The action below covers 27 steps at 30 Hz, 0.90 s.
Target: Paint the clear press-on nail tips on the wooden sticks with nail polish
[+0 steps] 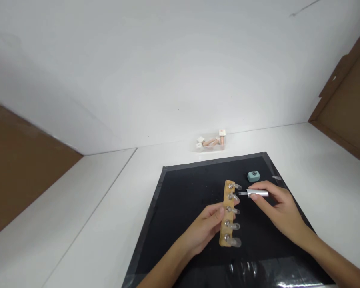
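Observation:
My left hand is closed on a tan wooden strip that carries several clear false nail tips on metal studs, holding it over the black mat. My right hand pinches a silver brush handle. The brush tip touches the second clear nail tip from the far end of the strip. A small teal bottle stands on the mat just beyond my right hand.
A clear tray with pink and white pieces sits on the white table by the back wall. Brown board panels stand at the left and right sides.

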Available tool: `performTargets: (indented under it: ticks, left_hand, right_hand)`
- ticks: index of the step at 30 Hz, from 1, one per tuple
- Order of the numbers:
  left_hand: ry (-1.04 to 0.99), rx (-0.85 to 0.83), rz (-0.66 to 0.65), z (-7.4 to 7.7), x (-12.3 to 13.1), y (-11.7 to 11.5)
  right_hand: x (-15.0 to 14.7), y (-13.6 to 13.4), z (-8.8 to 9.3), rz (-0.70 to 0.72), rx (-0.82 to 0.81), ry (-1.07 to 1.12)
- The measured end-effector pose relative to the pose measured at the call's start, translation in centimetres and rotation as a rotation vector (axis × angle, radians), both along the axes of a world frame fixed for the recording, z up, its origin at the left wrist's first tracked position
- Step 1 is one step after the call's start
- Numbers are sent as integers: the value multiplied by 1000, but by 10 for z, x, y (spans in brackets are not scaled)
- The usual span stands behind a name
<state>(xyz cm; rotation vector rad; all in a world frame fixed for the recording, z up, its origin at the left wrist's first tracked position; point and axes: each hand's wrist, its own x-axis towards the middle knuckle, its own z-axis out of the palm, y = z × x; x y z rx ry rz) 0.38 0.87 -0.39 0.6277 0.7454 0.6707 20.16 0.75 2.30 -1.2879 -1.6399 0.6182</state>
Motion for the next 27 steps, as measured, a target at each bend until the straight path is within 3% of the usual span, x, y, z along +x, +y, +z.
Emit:
performTargets:
  ticks: [27]
  left_hand:
    - [-34,29,10,-6,-1,0]
  right_hand:
    - [-1,-4,2,57,119,-85]
